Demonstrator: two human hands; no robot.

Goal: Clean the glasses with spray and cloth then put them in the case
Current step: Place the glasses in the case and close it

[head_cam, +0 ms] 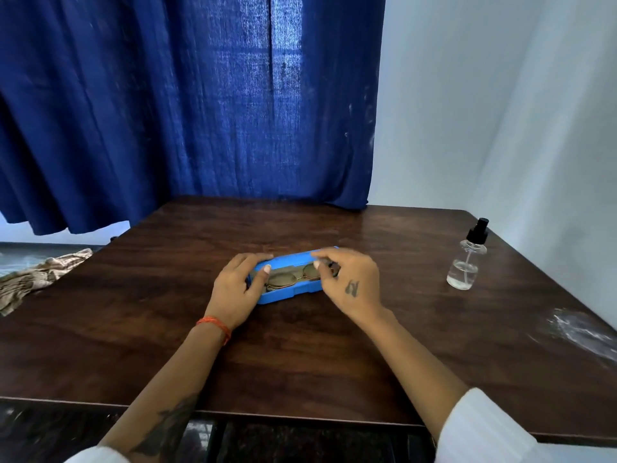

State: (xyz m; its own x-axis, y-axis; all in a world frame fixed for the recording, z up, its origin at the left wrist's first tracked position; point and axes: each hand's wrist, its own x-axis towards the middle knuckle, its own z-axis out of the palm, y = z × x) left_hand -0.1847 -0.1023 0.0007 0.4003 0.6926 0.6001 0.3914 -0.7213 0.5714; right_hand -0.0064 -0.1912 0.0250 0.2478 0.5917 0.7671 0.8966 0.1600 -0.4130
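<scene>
An open blue glasses case [287, 294] lies in the middle of the dark wooden table [300, 355]. Thin gold-rimmed glasses [282, 279] lie folded inside it. My left hand [233, 289] grips the case's left end, fingers over the back rim and thumb inside by the left lens. My right hand [350, 282] grips the right end with curled fingers, its thumb tip over the right lens. That hand hides the case's right end. A clear spray bottle [465, 262] with a black pump top stands at the table's right, well apart from both hands.
A crumpled beige patterned cloth [33, 279] lies at the table's far left edge. A blue curtain [200, 111] hangs behind the table and a white wall [500, 111] stands to the right. A whitish smear [581, 329] marks the table's right side.
</scene>
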